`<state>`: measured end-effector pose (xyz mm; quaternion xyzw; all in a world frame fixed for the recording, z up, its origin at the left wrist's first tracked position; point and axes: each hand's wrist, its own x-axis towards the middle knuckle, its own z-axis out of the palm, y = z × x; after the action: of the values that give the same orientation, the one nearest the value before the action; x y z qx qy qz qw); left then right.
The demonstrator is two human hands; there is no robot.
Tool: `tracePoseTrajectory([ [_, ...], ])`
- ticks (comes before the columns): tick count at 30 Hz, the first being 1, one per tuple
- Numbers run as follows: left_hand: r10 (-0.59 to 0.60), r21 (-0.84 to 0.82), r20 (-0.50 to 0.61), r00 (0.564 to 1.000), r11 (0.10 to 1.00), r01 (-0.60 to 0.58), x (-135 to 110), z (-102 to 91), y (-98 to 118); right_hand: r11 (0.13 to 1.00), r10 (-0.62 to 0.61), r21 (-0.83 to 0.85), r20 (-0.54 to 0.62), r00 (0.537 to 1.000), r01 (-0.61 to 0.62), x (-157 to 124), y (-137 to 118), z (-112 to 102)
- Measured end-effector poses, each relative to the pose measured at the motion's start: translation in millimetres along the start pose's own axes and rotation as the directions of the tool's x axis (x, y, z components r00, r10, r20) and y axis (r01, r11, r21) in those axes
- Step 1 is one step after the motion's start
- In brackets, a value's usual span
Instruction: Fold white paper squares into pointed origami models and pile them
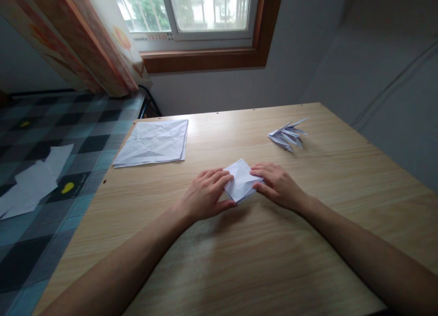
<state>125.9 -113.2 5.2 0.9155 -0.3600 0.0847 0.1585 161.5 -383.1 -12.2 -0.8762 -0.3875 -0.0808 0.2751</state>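
A folded white paper square (242, 181), turned like a diamond with several layers at its lower edge, is held between both hands just above or on the wooden table (212, 252). My left hand (208, 193) grips its left corner, thumb below and fingers on top. At the right corner, my right hand (278, 183) pinches the paper between thumb and fingers. Beyond the right hand lies a cluster of pointed folded paper pieces (287, 136). A stack of creased white paper sheets (153, 140) rests at the table's far left.
Left of the table is a bed with a checked cover (89, 145), bearing loose white paper scraps (37, 181). A curtain (92, 38) hangs beside the window (208, 10) behind the table. A cable (386, 88) runs along the right wall.
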Motion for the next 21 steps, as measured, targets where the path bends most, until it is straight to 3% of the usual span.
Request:
tracePoseTrajectory([
  [11,-0.047,0.021,-0.203,0.978,0.998,0.053,-0.8,5.3,-2.1,0.995,-0.011,0.094,-0.038,0.999,0.015,-0.1,2.5,1.2],
  [21,-0.069,-0.008,-0.213,0.974,0.998,0.069,0.0,8.0,-3.7,0.987,-0.159,-0.011,-0.091,0.983,0.158,-0.2,-1.2,6.5],
])
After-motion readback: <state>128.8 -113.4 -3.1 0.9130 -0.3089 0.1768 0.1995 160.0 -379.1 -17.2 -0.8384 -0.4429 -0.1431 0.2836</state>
